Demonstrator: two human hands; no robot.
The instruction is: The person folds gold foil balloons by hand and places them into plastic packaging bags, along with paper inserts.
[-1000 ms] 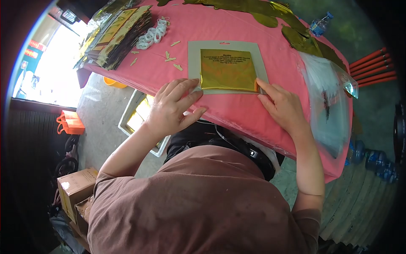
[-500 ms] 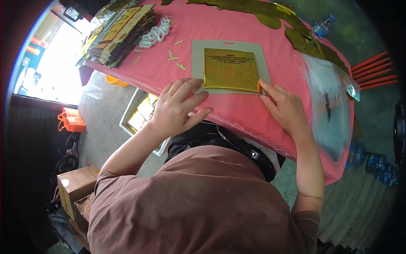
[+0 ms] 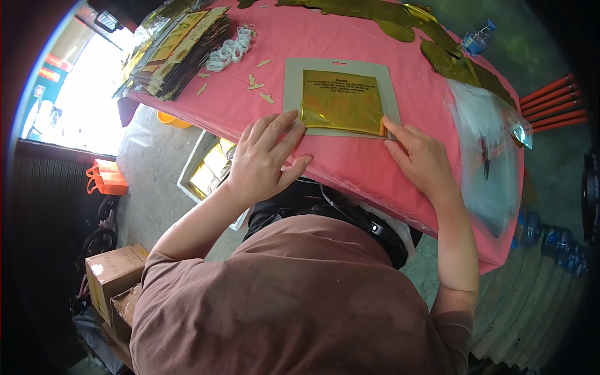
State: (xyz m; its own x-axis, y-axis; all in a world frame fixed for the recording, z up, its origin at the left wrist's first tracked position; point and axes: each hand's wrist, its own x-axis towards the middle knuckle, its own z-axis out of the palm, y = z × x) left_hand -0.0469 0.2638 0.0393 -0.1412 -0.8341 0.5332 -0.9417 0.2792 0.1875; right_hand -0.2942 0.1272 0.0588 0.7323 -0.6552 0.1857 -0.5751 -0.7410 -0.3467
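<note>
A folded sheet of gold foil (image 3: 342, 103), printed with a small warning text, lies on a pale grey backing card (image 3: 292, 81). The card has a hang slot at its far edge and rests on the pink-covered table. At the card's near left corner, my left hand (image 3: 260, 156) has its fingers stretched out, the tips touching the card and foil edge and the thumb apart. On the opposite side, my right hand (image 3: 422, 156) pinches the near right corner of the card between thumb and forefinger, against the foil's edge.
Stacked printed cards (image 3: 178, 53), white ribbon coils (image 3: 231, 53) and small pale clips (image 3: 267, 99) lie at the left of the pink tablecloth (image 3: 431, 112). Gold foil shapes (image 3: 450, 59) line the far right edge near clear plastic bags (image 3: 484, 156). A bin (image 3: 203, 169) stands below.
My left hand has shifted slightly up and right, its fingertips now against the foil's lower left corner. The near edge of the card and foil sits slightly farther up.
</note>
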